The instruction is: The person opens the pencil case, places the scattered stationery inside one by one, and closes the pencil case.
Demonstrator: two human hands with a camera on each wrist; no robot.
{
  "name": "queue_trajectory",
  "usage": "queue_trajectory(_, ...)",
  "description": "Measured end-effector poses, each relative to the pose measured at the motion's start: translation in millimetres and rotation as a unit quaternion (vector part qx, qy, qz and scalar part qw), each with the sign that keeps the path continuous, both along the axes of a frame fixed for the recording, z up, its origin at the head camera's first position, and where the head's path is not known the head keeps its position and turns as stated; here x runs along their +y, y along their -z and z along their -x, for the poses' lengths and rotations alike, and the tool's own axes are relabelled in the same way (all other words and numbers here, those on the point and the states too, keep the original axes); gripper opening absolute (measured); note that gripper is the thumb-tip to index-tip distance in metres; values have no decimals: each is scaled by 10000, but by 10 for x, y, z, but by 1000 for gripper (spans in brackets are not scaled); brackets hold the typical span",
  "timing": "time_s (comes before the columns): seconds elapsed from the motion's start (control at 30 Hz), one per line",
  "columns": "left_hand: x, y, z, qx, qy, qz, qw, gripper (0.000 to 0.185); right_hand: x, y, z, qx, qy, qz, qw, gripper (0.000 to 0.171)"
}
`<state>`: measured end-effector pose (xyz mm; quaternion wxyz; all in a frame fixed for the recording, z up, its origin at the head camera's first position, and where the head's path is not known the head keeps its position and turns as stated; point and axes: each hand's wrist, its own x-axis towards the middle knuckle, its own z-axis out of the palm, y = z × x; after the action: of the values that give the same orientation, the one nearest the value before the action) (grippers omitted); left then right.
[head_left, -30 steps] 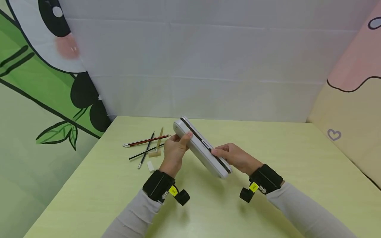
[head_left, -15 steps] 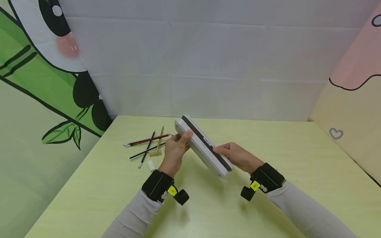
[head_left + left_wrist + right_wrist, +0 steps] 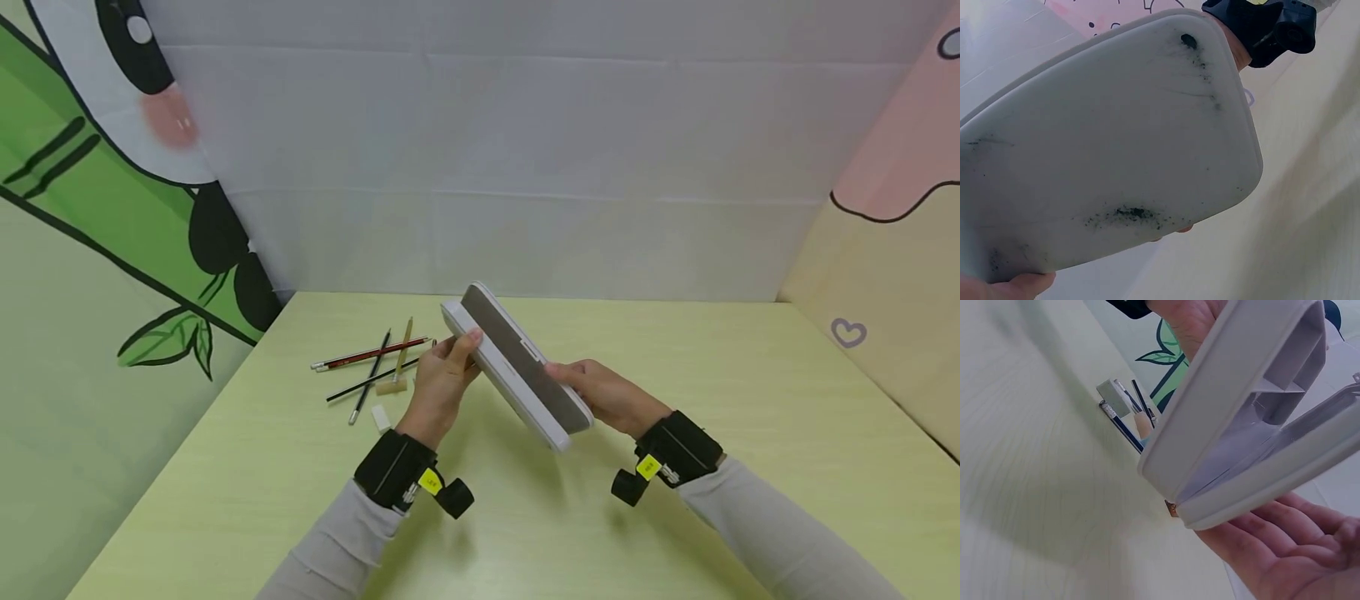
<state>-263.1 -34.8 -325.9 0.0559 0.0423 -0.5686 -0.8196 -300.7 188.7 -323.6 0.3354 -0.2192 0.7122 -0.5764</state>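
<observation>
Both hands hold a white pencil case (image 3: 517,371) above the middle of the table (image 3: 750,433), its lid partly open. The left hand (image 3: 441,385) grips its far end, the right hand (image 3: 609,397) its near end. Pencils (image 3: 367,358) lie to the left.

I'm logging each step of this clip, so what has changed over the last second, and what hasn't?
The white pencil case has come further open: the dark gap along its top edge has widened from a thin line to a broad band, and the right wrist view shows its empty inside. The left hand and right hand keep their grips at either end. The pencils and eraser on the table have not moved.
</observation>
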Motion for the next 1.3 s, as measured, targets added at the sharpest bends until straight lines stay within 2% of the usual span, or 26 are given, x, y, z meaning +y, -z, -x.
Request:
queue_trajectory(0.13, -15, 16, -15, 126, 124, -51, 9998, 55, 7, 10, 1, -14, -18, -13, 10000, 63)
queue_trajectory(0.37, -27, 14, -43, 224, 242, -208, 9992, 55, 30, 22, 15, 49, -49, -132, 9999, 73)
queue_trajectory(0.5, -40, 13, -50, 347, 325, -338, 9983, 53, 36, 0, 24, 103, -90, -132, 9998, 73)
queue_trajectory(0.67, -82, 29, -67, 533, 643, -385, 9958, 55, 45, -10, 26, 92, -136, 33, 9999, 67)
queue_trajectory(0.8, -113, 35, -84, 615, 888, -424, 9932, 57, 75, -12, 15, 107, -311, 250, 9991, 69)
queue_trajectory(1.0, -127, 29, -106, 639, 1082, -435, 9911, 64, 114, -6, 8, 152, -405, 404, 9982, 69)
queue_trajectory(1.3, -145, 32, -119, 773, 1313, -432, 9874, 91, 140, -2, 22, 214, -536, 566, 9967, 68)
